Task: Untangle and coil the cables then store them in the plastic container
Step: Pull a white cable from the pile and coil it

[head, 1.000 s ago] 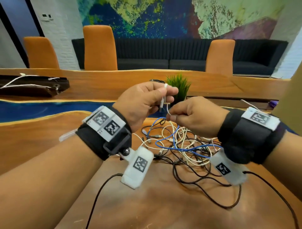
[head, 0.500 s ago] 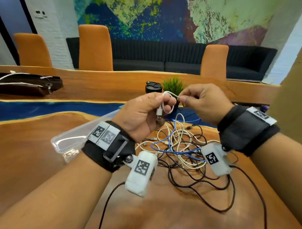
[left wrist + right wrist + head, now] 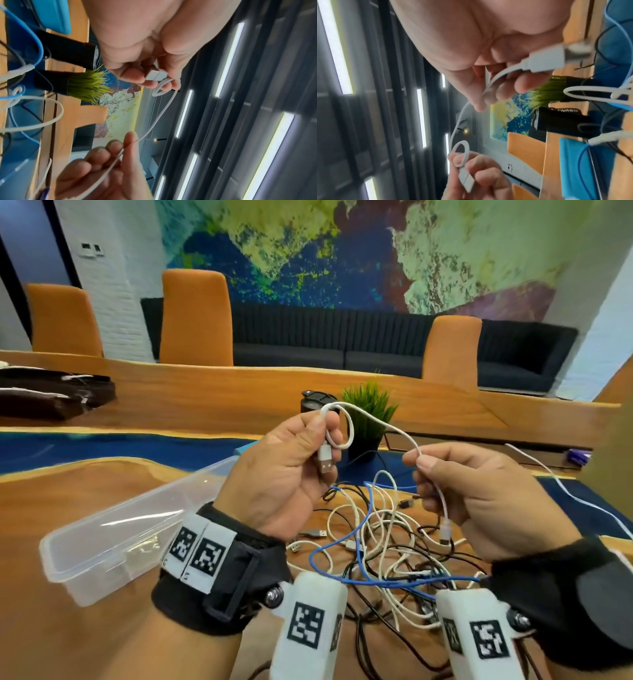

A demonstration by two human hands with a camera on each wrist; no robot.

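The left hand [image 3: 284, 470] pinches the white cable [image 3: 383, 422] by its USB plug, one small loop formed, anchoring the coil. At 3 o'clock, the right hand [image 3: 479, 494] pinches its slack, likely to feed another turn. The tangle [image 3: 376, 542] lies on the table [image 3: 51, 628] below; the container [image 3: 113, 542] waits at 9 o'clock.

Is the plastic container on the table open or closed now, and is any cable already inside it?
Open: the plastic container shows no lid on top. No cable lies inside it; something small and clear lies at its bottom, cannot tell what.
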